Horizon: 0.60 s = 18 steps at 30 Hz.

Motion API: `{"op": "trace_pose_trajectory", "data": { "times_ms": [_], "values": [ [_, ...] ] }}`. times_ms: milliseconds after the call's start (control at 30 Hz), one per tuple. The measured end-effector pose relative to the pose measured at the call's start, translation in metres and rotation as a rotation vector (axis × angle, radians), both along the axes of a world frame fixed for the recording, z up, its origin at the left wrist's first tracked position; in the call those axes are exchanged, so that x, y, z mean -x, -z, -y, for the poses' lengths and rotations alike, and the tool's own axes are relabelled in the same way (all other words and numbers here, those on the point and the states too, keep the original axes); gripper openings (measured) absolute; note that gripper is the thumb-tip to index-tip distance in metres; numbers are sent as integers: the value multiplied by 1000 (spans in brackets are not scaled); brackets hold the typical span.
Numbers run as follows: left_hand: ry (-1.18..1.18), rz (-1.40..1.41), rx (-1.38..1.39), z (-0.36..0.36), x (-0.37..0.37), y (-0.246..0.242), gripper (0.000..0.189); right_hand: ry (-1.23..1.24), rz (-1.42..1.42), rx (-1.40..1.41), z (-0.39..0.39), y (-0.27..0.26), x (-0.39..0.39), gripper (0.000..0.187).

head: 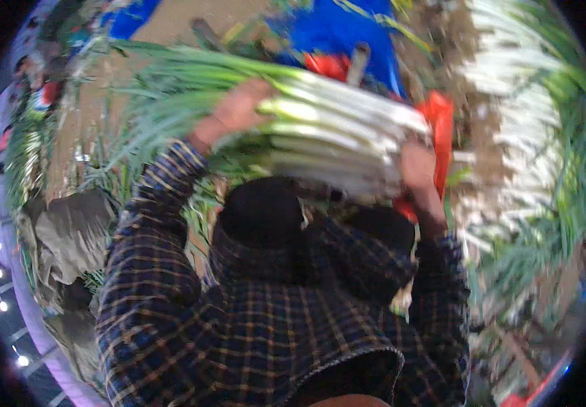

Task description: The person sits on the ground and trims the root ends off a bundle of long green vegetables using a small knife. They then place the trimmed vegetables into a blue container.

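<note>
A big bundle of long green onions or leeks (333, 117) lies crosswise before my knees, its green leaves to the left and white stalks to the right. My left hand (244, 107) rests on its upper side, where green turns to white, thumb spread from the fingers; whether it grips is unclear. At the white ends, my right hand (417, 165) is against the bundle, blurred, its fingers partly hidden. Beside that hand a strip of red plastic (441, 132) stands up along the stalk ends.
A long row of similar white stalks (522, 127) with green tops runs down the right side. Blue plastic sheeting (323, 30) lies beyond the bundle. Grey-green cloth or sacking (74, 234) is at the left. Other people (33, 76) are far off at the upper left.
</note>
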<state>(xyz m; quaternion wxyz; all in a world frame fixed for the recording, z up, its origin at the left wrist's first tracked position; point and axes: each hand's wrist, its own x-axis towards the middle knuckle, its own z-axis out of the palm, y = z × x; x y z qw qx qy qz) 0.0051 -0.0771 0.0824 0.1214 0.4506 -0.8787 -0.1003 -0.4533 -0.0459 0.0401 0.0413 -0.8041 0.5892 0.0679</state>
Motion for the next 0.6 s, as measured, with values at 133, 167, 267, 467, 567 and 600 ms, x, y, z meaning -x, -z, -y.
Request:
{"op": "trace_pose_trajectory", "data": {
  "times_ms": [133,167,267,467,567,600],
  "values": [
    [-88,10,-200,-16,6,3,61,112,213,78,-2,18,-25,37],
    [18,54,-95,-16,6,2,60,115,194,56,-2,22,-30,32],
    [69,-25,-34,-15,6,1,60,173,168,118,2,27,-35,20],
    [14,187,78,-26,16,-5,64,35,-56,204,9,26,-27,29],
    [-35,294,22,-30,22,-8,70,61,-27,142,5,26,-31,34],
    [-30,285,54,-30,23,-9,70,80,-73,102,3,26,-34,36]
  ]
}}
